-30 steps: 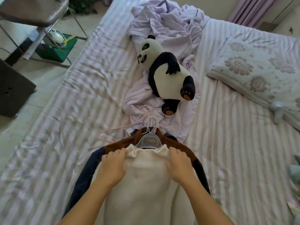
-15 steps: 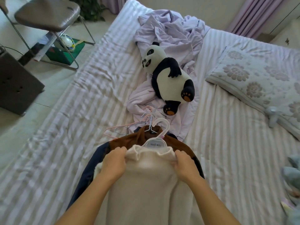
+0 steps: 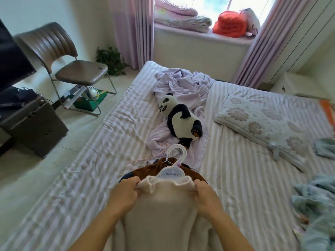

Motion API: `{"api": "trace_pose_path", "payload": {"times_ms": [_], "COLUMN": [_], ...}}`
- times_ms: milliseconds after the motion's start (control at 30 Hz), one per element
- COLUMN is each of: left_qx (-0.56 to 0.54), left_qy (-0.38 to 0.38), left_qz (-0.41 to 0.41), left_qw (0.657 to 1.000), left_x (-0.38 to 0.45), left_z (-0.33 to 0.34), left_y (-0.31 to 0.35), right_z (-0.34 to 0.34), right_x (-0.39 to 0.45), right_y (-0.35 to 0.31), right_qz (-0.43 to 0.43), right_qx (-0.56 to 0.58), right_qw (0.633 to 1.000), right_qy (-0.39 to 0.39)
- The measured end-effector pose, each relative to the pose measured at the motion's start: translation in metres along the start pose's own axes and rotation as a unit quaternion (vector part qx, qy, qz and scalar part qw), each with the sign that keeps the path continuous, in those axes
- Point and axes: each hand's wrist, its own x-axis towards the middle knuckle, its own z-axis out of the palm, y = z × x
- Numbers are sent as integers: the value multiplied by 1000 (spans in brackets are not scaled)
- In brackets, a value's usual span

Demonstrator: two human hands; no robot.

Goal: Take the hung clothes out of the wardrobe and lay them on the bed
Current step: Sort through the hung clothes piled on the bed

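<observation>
The left hand (image 3: 126, 192) has its fingers curled tight around the left shoulder of a soft cream fuzzy sweater (image 3: 163, 214). The right hand (image 3: 205, 193) has its fingers curled around the right shoulder the same way. The sweater hangs on a white plastic hanger (image 3: 175, 171) whose hook sticks up between the two hands. Just under the sweater, on the far side, lies a brown garment (image 3: 145, 172) with a dark blue one peeking out at its left. They lie on the bed with the purple and white striped sheet (image 3: 81, 160). A little farther away is a black and white panda plush toy (image 3: 179, 118) on a crumpled light purple cloth (image 3: 181, 84). To the right is a flowery pillow (image 3: 262, 122). Far left on the floor stands a brown folding chair (image 3: 72, 66).
</observation>
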Motion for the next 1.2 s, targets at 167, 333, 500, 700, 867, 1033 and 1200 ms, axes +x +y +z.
{"api": "trace_pose_path", "payload": {"times_ms": [167,333,500,700,867,1033,1200], "left_qx": [-29,-47,-72,-73,-81,-99,-119], "left_qy": [22,54,116,175,254,321,358], "left_qz": [22,58,94,98,81,41,-11], "left_qw": [999,996,986,977,960,941,926], "left_x": [-45,-88,-130,-193,-269,-358,-441], "left_z": [-42,-81,-116,-148,-152,-137,-136], "left_y": [6,15,22,35,50,63,70], "right_z": [-44,-82,-120,-166,-189,-201,-210], "right_x": [-44,-85,-121,-164,-207,-251,-300], "right_y": [-17,-39,-57,-76,-78,-82,-103], "right_qz": [-55,-97,-140,-233,-320,-408,-476], "right_qx": [-17,-16,-18,-1,15,-16,-40], "right_qw": [998,994,987,970,944,911,877], "right_qy": [30,43,77,73,73,66,59]}}
